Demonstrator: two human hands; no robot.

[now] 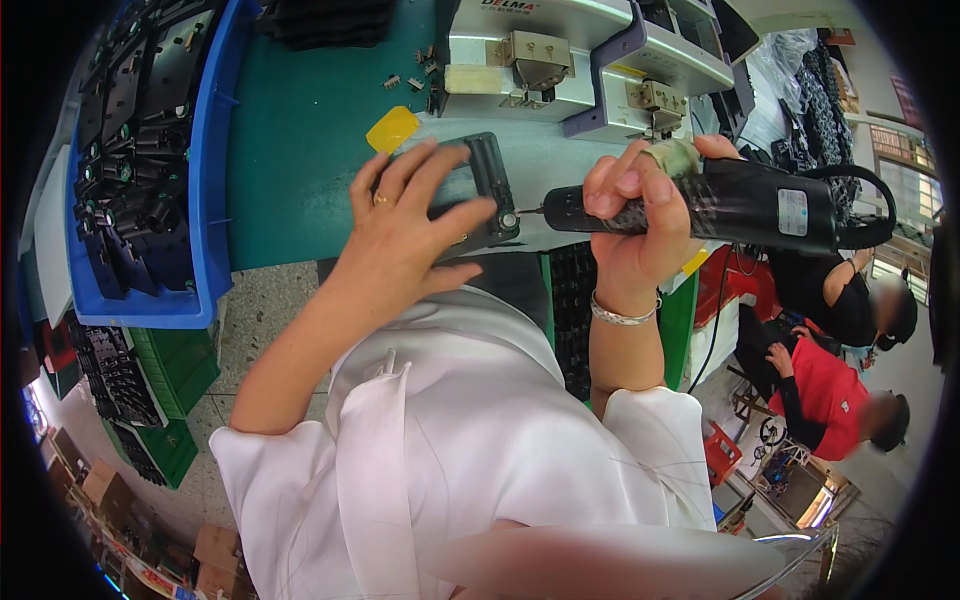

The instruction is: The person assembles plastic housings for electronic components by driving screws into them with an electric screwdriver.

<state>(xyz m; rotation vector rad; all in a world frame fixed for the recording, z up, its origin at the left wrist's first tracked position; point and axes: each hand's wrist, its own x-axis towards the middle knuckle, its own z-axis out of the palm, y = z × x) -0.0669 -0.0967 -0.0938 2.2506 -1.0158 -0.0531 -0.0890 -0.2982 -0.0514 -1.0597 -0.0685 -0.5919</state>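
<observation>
My right hand (pixel 645 215) is wrapped round a black electric screwdriver (pixel 740 205), held level with its bit pointing left. The bit's tip meets a small round silvery spot at the edge of a black plastic housing (pixel 488 170). Over that housing my left hand (pixel 410 205) lies with its fingers spread, the fingertips resting on or just above its left part; exact contact is partly hidden. A yellow piece (pixel 392 130) lies on the green mat (pixel 300 150) just beyond my left fingers.
A blue bin (pixel 215 200) of black parts stands at the left. Two silver screw feeders (pixel 530 80) are at the back, with several small metal parts (pixel 392 82) beside them. Green crates (pixel 175 365) stand below left. Two people (pixel 830 390) are off to the right.
</observation>
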